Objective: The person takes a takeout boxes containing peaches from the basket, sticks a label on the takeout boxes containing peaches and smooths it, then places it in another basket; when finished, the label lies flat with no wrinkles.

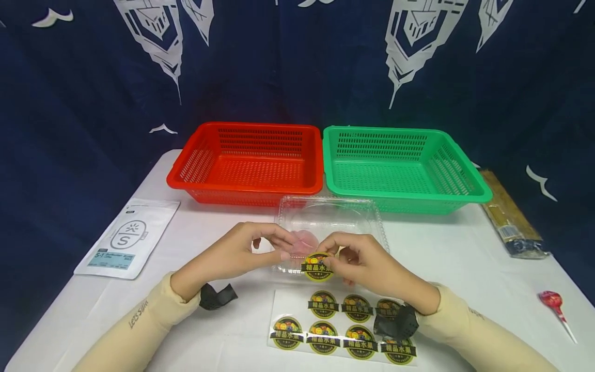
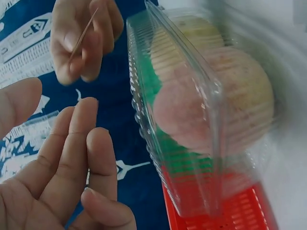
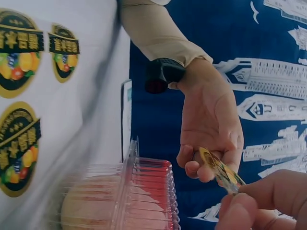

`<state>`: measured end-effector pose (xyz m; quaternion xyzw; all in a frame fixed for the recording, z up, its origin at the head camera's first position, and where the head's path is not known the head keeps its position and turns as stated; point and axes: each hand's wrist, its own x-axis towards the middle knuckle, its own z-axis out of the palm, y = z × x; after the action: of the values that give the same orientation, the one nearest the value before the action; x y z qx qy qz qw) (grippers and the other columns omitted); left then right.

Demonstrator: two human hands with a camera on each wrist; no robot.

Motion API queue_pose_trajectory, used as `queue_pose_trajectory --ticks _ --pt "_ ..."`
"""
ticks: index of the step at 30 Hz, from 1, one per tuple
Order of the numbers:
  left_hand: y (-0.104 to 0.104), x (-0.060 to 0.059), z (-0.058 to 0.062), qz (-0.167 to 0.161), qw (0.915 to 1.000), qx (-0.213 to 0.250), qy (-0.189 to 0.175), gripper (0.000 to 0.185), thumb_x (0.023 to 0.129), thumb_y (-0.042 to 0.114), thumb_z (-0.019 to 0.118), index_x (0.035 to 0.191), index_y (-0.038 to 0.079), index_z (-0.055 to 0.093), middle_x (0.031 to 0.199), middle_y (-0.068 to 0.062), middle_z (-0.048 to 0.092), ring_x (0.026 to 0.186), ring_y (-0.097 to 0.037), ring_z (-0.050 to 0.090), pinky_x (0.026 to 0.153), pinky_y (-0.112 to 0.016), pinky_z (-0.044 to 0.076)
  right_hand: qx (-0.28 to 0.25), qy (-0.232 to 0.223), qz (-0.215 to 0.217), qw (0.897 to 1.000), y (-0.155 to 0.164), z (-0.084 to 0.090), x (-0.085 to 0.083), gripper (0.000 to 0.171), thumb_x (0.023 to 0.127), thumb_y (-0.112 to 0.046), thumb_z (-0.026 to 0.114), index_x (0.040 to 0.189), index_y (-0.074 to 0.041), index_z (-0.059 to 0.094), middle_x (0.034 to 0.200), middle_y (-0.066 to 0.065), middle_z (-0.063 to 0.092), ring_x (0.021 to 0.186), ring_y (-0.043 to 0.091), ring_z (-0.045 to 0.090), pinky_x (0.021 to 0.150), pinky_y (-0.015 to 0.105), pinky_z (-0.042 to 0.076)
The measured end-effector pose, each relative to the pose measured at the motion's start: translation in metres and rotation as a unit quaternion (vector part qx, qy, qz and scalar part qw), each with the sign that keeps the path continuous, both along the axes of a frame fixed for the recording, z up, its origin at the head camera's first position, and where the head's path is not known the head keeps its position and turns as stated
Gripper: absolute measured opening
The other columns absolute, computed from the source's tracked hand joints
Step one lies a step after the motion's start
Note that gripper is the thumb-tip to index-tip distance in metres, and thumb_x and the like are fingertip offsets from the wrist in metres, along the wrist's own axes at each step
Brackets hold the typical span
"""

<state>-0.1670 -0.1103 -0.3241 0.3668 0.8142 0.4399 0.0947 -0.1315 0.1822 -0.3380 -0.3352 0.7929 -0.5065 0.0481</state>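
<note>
My right hand (image 1: 367,261) pinches a round black-and-gold fruit sticker (image 1: 317,266) between thumb and fingers, above the front edge of a clear plastic clamshell box (image 1: 332,206). In the left wrist view the sticker shows edge-on as a thin line. My left hand (image 1: 248,248) hovers at the left of the box, fingers loosely extended and apart from the sticker. Inside the box are round pink-and-yellow fruits, like peaches (image 2: 244,100). In front of the box lies a sheet (image 1: 290,302) with several matching stickers, partly covered by the right wrist strap.
Behind the box stand a red basket (image 1: 260,199) and a green basket (image 1: 409,201), side by side. A white pouch (image 1: 127,240) lies at the left. On the right are a brown package (image 1: 511,217) with clear wrapping and a red lollipop (image 1: 551,299).
</note>
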Motion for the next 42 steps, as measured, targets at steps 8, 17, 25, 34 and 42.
queue_pose_trajectory --ticks 8,17,25,34,42 --pt "0.020 -0.003 0.002 -0.013 0.9999 0.008 0.005 0.021 0.098 0.016 0.079 0.118 0.012 0.080 0.095 0.012 0.080 0.092 -0.009 0.069 0.079 -0.031 0.051 -0.042 -0.058 -0.015 0.997 -0.003 0.009 -0.011 0.012 0.102 0.005 0.064 0.112 0.004 0.070 0.086 0.007 0.064 0.053 0.013 0.054 0.048 0.028 0.050" --pt "0.037 -0.017 0.008 0.027 0.9991 0.016 -0.028 0.010 0.096 0.014 0.072 0.102 0.010 0.079 0.088 0.000 0.078 0.085 -0.014 0.067 0.082 -0.035 0.051 -0.026 -0.088 -0.050 0.995 0.007 0.021 -0.026 0.015 0.103 0.002 0.066 0.116 0.009 0.067 0.092 0.010 0.064 0.057 0.014 0.057 0.052 0.028 0.053" --pt "0.044 -0.032 0.012 0.041 0.9967 0.010 -0.070 0.014 0.096 0.014 0.070 0.106 0.007 0.078 0.092 -0.007 0.078 0.090 -0.019 0.066 0.079 -0.034 0.053 -0.004 -0.108 -0.073 0.991 0.020 0.028 -0.038 0.018 0.100 0.003 0.067 0.116 0.012 0.064 0.090 0.020 0.067 0.060 0.015 0.061 0.056 0.030 0.057" --pt "0.055 -0.046 0.018 0.040 0.9963 -0.007 -0.076 0.015 0.097 0.013 0.072 0.109 0.006 0.077 0.094 -0.011 0.078 0.090 -0.019 0.071 0.088 -0.035 0.056 -0.029 -0.188 -0.097 0.977 0.032 0.031 -0.050 0.020 0.102 0.002 0.067 0.118 0.010 0.059 0.090 0.006 0.070 0.063 0.013 0.060 0.060 0.027 0.058" --pt "0.063 -0.063 0.018 0.032 0.9965 -0.054 -0.056 0.019 0.096 0.018 0.077 0.111 0.006 0.078 0.092 -0.003 0.079 0.091 -0.016 0.071 0.087 -0.033 0.056 -0.034 -0.236 -0.109 0.965 0.038 0.029 -0.062 0.017 0.102 0.002 0.067 0.114 0.006 0.056 0.088 0.006 0.068 0.062 0.011 0.059 0.059 0.023 0.055"
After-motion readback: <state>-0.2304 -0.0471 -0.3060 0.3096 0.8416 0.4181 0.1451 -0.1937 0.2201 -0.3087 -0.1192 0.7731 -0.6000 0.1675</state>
